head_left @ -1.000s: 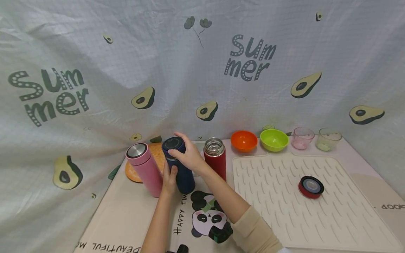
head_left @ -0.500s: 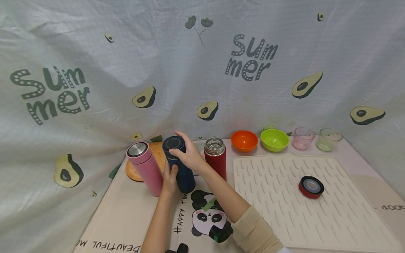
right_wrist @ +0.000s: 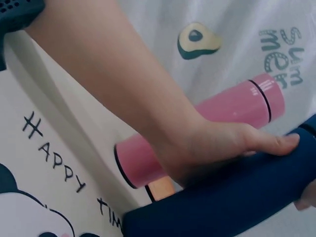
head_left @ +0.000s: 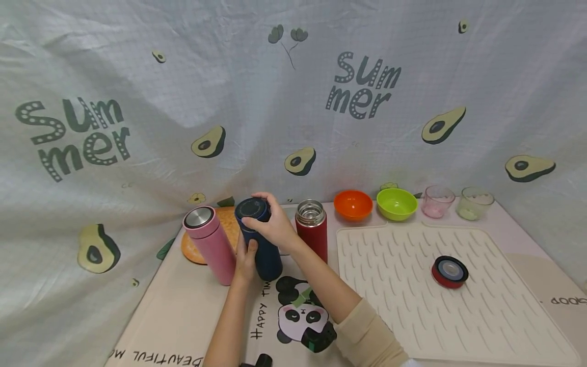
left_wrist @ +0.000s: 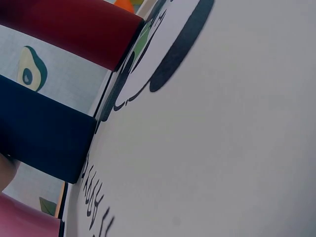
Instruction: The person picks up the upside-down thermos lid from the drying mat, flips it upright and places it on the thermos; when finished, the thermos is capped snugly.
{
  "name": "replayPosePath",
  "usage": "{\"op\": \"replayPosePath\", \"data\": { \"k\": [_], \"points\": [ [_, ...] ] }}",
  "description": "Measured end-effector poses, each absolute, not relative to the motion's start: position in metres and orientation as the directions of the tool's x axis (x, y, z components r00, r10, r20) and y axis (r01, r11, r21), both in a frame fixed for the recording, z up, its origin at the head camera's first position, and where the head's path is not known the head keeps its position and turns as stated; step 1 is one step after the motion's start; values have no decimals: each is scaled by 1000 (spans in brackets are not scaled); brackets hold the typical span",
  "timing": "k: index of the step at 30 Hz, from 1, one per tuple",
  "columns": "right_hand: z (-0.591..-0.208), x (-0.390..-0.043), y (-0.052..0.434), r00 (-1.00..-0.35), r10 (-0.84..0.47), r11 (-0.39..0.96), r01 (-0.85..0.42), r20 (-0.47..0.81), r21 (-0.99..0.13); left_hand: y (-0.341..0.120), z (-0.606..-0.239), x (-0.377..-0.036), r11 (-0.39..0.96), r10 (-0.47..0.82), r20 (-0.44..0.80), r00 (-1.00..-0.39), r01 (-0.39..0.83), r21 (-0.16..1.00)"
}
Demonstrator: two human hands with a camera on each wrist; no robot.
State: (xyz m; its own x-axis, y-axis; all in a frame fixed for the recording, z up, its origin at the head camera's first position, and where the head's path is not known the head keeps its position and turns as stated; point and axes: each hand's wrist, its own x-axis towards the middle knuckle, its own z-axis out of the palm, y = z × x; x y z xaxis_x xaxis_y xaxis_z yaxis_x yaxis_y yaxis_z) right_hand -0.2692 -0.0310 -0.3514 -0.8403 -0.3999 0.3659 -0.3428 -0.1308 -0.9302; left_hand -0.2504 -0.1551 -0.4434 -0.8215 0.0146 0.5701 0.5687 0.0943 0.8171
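right hand fingers curled tighter round blue bottle's lid

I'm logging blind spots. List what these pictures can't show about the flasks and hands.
- Blue flask lid seam: head view, right hand covers it.
- Left hand fingers: head view, behind the flask.
- Red flask contents: head view, too small.
- Pink flask base: right wrist view, left hand hides it.

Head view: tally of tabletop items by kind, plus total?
Flasks: 3 - pink, navy, red
Bowls: 2 - orange, green
Glass cups: 2 - pinkish, greenish
Loose lid: 1
Drying mat: 1
Round wooden board: 1
Total: 10
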Motion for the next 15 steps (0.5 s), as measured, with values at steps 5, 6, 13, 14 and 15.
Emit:
{"op": "replayPosePath", "data": {
  "k": [5,6,13,14,15],
  "points": [
    [-352,-268,-32,-846,-387,-82,-366,368,-927,-155,-443,-250,98,24,562,-827,562,822],
    [-352,-268,-31,-843,-398,-99,-352,361,-931,-155,-443,-250,100,21,557,-830,556,825],
    [-349,-268,-33,-851,-392,-86,-344,349,-935,-156,-445,-251,107,16,568,-823,566,817],
    [-349,-268,-33,-850,-390,-65,-359,354,-931,-156,-445,-251,111,14,564,-826,562,820],
    [-349,-268,-32,-847,-398,-61,-360,353,-931,-156,-445,-252,108,11,560,-829,558,823]
  ]
}}
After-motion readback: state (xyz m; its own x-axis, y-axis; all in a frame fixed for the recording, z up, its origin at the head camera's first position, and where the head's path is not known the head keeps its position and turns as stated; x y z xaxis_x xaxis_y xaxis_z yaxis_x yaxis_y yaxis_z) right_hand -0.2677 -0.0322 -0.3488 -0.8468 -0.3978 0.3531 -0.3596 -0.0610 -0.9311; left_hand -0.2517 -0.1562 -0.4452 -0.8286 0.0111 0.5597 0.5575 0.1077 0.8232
